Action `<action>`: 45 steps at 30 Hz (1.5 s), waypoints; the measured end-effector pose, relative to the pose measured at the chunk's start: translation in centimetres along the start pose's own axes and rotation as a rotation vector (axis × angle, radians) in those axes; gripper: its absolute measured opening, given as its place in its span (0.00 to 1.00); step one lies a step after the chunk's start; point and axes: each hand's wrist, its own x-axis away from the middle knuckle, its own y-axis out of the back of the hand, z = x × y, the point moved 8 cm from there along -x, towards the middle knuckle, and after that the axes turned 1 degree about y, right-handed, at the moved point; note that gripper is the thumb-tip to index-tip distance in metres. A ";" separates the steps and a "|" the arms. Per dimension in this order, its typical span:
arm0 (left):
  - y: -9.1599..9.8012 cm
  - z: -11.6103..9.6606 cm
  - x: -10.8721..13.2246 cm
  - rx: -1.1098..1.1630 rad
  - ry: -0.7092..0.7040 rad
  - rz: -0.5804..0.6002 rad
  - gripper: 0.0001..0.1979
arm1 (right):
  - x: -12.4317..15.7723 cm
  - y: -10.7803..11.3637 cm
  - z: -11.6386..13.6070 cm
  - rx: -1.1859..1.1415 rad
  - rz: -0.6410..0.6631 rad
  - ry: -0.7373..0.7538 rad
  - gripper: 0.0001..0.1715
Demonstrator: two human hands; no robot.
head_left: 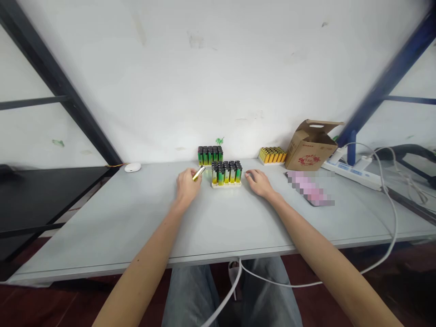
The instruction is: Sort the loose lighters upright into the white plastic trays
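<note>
My left hand [188,184] is closed on a lighter [198,173], which tilts up to the right with a shiny silver end and a yellow-green body. Just right of it stands a white tray [226,185] holding several upright green-and-yellow lighters [233,173] with dark tops. On the other side of that tray my right hand [259,182] rests on the table, fingers loosely bent and apart, with nothing seen in it. Behind the front tray, near the wall, is another block of green lighters [210,155] with dark tops.
Yellow-orange lighters [273,155] fill a tray by the wall, beside an opened cardboard box [309,147]. A pixelated pink phone-like object [309,187], a power strip [354,172] and white cables lie rightward. A white case [132,167] sits at the left on the grey table [136,218].
</note>
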 end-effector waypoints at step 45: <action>-6.4 -6.1 4.8 1.248 0.357 0.681 0.09 | -0.1 -0.1 0.1 0.007 0.008 0.029 0.24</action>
